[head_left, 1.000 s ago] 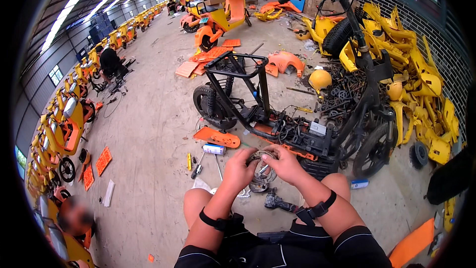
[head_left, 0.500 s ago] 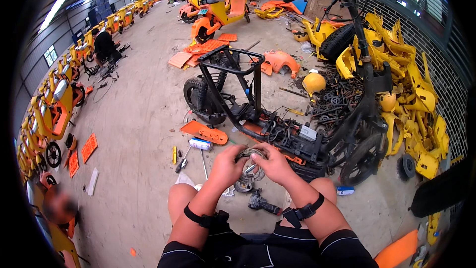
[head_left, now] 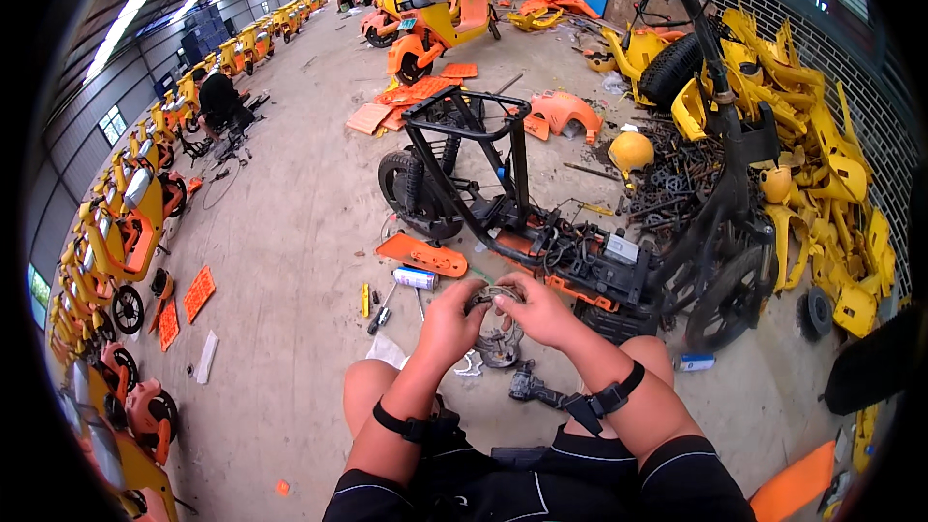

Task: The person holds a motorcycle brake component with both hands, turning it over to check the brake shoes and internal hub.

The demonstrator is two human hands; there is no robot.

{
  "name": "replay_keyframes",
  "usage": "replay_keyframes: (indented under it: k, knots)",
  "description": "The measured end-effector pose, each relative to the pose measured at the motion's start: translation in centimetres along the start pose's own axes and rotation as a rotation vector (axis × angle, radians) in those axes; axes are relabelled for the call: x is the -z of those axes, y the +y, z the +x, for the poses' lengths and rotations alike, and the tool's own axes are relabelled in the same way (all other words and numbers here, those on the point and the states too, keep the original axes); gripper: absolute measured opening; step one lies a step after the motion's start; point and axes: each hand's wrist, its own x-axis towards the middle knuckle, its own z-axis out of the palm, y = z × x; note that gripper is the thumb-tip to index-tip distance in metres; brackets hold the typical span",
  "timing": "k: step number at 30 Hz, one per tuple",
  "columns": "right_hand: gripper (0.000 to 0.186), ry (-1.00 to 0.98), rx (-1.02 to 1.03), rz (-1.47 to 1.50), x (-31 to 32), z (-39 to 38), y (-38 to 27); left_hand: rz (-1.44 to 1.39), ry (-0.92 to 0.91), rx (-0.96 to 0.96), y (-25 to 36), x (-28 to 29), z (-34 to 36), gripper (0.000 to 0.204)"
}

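My left hand [head_left: 450,315] and my right hand [head_left: 537,310] are close together in front of my knees, both closed on a grey, ring-shaped metal part [head_left: 496,295]. Its lower side is partly covered by my fingers. Just below my hands, a round metal plate-like piece [head_left: 500,349] shows. A compact cordless power tool [head_left: 535,389] lies on the floor between my legs. Beyond my hands stands a stripped black scooter frame [head_left: 517,169] with its wheels on.
Left of my hands lie a blue-and-white can [head_left: 416,277], a black-handled tool [head_left: 379,320] and an orange panel [head_left: 421,254]. Yellow body panels [head_left: 822,164] and dark metal parts [head_left: 677,174] are heaped at right. A person [head_left: 222,101] crouches at far left near lined-up scooters [head_left: 145,203].
The whole view has shifted, so the scene sits slightly further right. Both hands still hold the ring-shaped part, and the round metal piece beneath them shows more fully.
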Motion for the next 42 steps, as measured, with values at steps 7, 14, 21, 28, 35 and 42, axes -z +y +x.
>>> replay_keyframes:
  k: [7,14,21,28,35,42]
  knots:
    - [0.033,0.035,0.000,-0.027,-0.6,-1.7,0.3,0.007,-0.002,-0.045,0.8,0.2,-1.5,0.031]
    - [0.037,0.052,0.024,0.003,-1.0,-2.8,1.3,0.071,-0.027,-0.060,1.5,0.6,-2.3,0.033]
    - [0.035,0.059,-0.011,0.086,-1.0,-1.0,3.7,0.137,-0.110,-0.027,0.1,0.4,-1.1,0.031]
    - [0.034,0.030,-0.070,0.065,-0.2,1.5,4.8,0.105,-0.157,0.006,-2.0,0.0,0.9,0.032]
    - [0.071,0.234,0.270,-0.684,2.6,2.5,4.1,0.342,-0.168,0.025,-3.0,-0.3,2.7,0.032]
    - [0.035,0.499,0.748,-0.151,6.1,-9.5,-13.0,0.304,-0.139,0.066,-3.8,2.9,0.9,0.038]
